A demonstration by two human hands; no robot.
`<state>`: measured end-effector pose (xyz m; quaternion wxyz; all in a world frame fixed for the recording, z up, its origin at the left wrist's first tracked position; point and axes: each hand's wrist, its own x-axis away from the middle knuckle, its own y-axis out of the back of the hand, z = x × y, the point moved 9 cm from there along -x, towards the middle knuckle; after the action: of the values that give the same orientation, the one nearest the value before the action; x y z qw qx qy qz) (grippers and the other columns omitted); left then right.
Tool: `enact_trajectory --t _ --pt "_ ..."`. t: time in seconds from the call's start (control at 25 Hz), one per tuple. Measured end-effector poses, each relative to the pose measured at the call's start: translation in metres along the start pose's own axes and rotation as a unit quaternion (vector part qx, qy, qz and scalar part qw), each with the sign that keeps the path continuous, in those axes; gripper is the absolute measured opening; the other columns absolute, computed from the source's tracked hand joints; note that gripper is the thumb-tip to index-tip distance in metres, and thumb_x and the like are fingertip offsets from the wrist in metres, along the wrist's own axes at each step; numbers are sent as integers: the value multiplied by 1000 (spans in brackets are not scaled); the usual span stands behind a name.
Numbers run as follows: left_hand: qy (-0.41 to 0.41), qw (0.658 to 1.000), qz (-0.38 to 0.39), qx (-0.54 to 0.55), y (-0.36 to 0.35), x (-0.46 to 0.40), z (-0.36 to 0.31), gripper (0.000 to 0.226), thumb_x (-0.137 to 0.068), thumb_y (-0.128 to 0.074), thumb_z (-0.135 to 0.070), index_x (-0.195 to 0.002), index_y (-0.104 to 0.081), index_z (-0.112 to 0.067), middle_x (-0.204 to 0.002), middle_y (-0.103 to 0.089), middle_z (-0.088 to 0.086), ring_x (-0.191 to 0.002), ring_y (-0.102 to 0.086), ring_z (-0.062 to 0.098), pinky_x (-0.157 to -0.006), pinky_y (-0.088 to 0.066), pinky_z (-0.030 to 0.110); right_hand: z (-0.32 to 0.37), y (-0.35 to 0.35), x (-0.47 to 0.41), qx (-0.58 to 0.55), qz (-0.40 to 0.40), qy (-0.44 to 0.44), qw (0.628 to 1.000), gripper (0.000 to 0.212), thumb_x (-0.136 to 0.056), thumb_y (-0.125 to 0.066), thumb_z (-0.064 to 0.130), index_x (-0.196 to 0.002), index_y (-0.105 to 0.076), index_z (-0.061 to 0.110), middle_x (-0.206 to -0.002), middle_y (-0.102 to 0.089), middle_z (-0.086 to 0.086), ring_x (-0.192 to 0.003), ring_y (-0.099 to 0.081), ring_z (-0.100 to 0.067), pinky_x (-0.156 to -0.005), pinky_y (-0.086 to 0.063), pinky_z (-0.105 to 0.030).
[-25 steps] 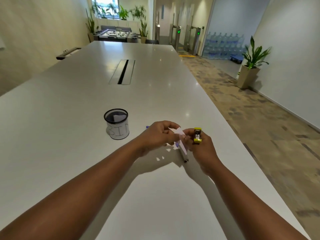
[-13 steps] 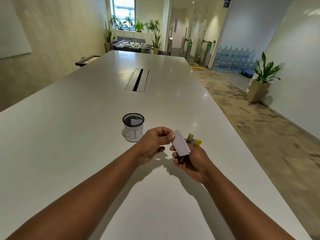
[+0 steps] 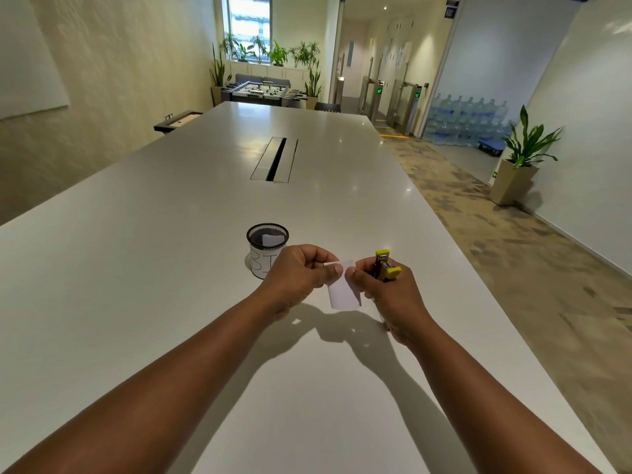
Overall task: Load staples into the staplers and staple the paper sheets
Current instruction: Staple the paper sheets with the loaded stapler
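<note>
Office meeting room | long white table (image 3: 171, 254) with cable slot (image 3: 274, 159) | whiteboard (image 3: 27, 63) on left wall | access gates (image 3: 393, 100) with green lights in corridor | stacked water bottles (image 3: 468, 121) behind glass | foosball table (image 3: 261, 92), potted plants (image 3: 523, 155) | mesh cup (image 3: 267, 248) marked as bin

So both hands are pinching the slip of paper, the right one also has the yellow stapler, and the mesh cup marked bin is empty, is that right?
Not quite: the mesh cup is not empty. The head view shows a white scrap inside it. The rest holds: the left hand and right hand pinch the paper slip, and the right also holds the yellow stapler.
</note>
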<state>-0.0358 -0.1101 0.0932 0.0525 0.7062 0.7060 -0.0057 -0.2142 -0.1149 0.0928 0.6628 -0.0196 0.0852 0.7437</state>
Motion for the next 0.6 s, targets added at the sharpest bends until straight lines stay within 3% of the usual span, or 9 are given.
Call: enact_trajectory --t 0.4,0.6 --pt "12 1000 14 -23 0 2 -1 9 -80 -85 -16 -85 -77 -13 -76 -78 5 -64 -67 8 -62 -53 19 3 -3 3 9 29 -3 1000 11 -88 -72 11 -81 -69 2 -68 -66 -3 -63 -57 -14 -66 -46 -32" --pt "16 999 19 -41 0 3 0 11 -78 -86 -17 -82 -77 -16 -73 -78 3 -63 -68 6 -61 -53 19 1 -3 6 30 31 -5 999 14 -90 -70 16 -82 -70 4 -66 -65 0 -60 -55 -11 -58 -43 -23"
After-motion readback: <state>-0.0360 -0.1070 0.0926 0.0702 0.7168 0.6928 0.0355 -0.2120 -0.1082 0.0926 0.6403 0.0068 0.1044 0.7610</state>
